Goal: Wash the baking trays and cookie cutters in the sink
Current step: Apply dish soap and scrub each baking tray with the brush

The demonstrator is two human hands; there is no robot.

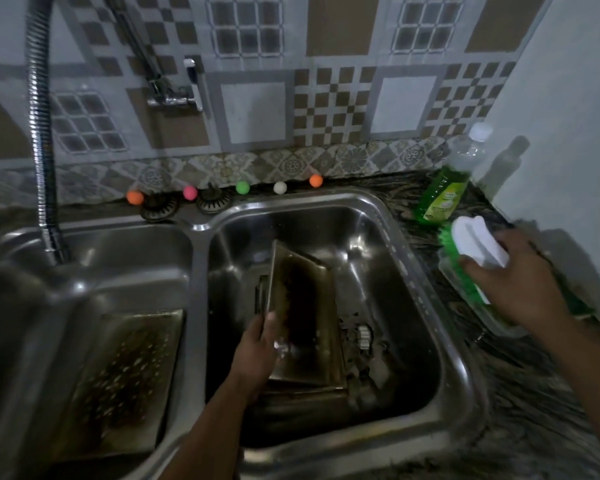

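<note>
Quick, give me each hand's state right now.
Left hand: grips the baking tray, tilted up in the right sink basin.
Right hand: holds the scrub brush over the counter.

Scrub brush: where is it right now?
In the head view the scrub brush is on the right, over the countertop beside the right sink basin, held in the right hand, just in front of the green dish soap bottle.

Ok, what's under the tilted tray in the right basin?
The left hand props the baking tray up on edge. Another tray's rim shows beneath it, and a white cookie cutter lies beside it. The drain and anything further under are covered.
</note>
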